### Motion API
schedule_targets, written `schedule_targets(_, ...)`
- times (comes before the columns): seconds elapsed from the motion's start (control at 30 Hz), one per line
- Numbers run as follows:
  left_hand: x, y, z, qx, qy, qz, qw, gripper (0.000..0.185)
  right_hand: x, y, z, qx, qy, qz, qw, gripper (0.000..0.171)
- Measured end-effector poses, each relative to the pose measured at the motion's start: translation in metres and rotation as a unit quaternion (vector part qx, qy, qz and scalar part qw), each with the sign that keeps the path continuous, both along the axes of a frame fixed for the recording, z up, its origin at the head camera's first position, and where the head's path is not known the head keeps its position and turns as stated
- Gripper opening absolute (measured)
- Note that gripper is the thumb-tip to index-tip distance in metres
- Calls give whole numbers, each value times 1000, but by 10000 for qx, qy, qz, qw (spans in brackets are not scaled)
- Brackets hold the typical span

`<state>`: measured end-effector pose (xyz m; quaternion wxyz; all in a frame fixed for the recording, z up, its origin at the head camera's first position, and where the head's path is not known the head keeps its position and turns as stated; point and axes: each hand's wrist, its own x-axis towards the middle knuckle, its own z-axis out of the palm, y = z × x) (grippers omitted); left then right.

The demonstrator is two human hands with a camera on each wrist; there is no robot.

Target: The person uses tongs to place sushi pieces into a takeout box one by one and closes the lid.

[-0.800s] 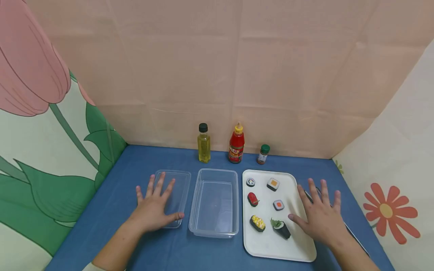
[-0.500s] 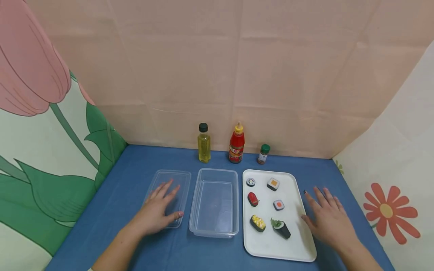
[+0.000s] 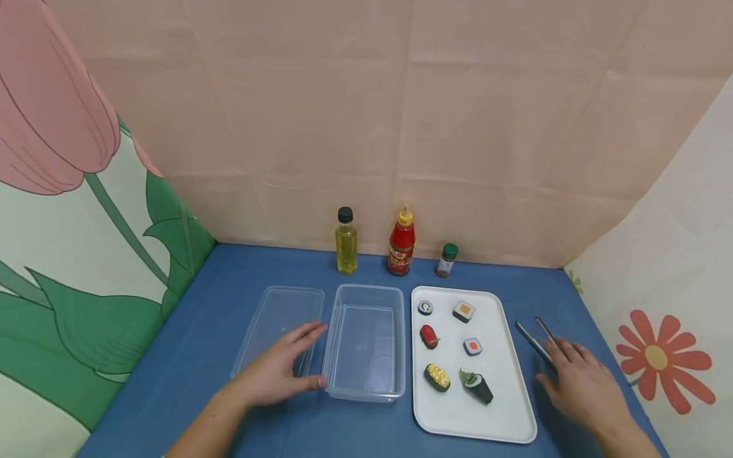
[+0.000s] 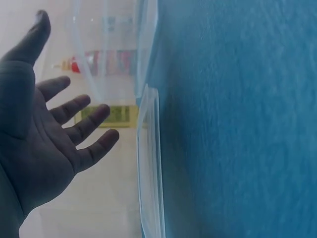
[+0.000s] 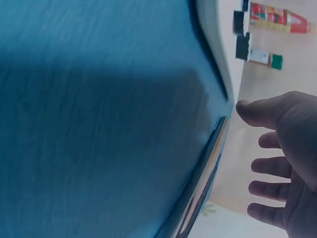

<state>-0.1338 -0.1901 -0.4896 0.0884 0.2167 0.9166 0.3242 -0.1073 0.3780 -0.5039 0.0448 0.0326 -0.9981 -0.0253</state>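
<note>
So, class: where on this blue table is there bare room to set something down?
Free: the blue table left of the clear lid, and the strip between the bottles and the clear container. Crowded: the white tray with its sushi pieces, and the tongs strip under the right hand.

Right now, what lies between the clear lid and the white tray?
In the head view, the empty clear container sits between the clear lid and the white tray on the blue table.

Even, bright light — wrist views blurred
</note>
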Motion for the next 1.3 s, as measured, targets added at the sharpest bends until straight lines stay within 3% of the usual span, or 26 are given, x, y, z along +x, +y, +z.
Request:
schedule_targets(0.27, 2, 9, -2, -187, -156, -111, 9996, 91, -5, 20, -6, 59, -421, -214, 9989, 86)
schedule_targets(0.7, 3, 11, -1, -228, -355, -117, 9990, 90, -6, 47, -16, -257, -643, -438, 9966, 94)
schedule_targets(0.83, 3, 11, -2, -228, -362, -128, 9990, 91, -6, 53, -17, -274, -1009, -604, 9927, 93)
schedule_targets(1.3, 2, 13, 1, -246, -471, -111, 9985, 95, -2, 62, -12, -617, -1974, -1005, 9732, 65)
